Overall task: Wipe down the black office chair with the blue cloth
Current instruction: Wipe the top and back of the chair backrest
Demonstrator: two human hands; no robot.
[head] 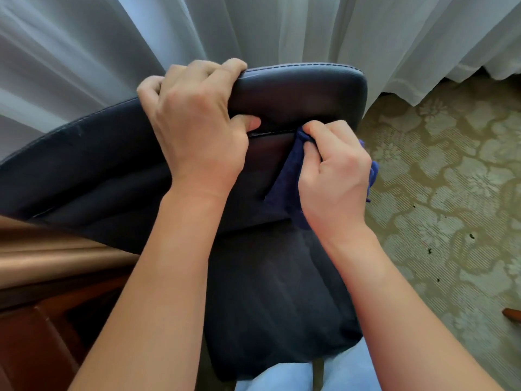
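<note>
Head camera looks steeply down over the back of a black leather office chair (304, 91) with stitched seams, its padded headrest at the top of the view and the backrest dropping toward the person's legs in pale blue trousers (282, 376). The left hand (197, 125) grips the top edge of the headrest: its fingers curl over the far side of the rim near the stitched seam, and the thumb presses on the near face just above the horizontal seam that divides headrest from backrest. The right hand (335, 176) pinches a dark blue terry cloth (284, 179) between thumb and curled fingers and holds it against the chair at that same horizontal seam, just right of the left thumb. The cloth hangs down from the grip over the backrest panel, and a bunched bit of it sticks out past the far side of the right hand. Both forearms are bare and reach in from the bottom of the frame. Behind the chair hang sheer white pleated curtains (112, 38). To the right lies a beige-and-olive carpet with a floral pattern (451, 193), dotted with a few dark specks. At lower left sits reddish-brown wooden furniture (33, 334) with a rounded edge.
</note>
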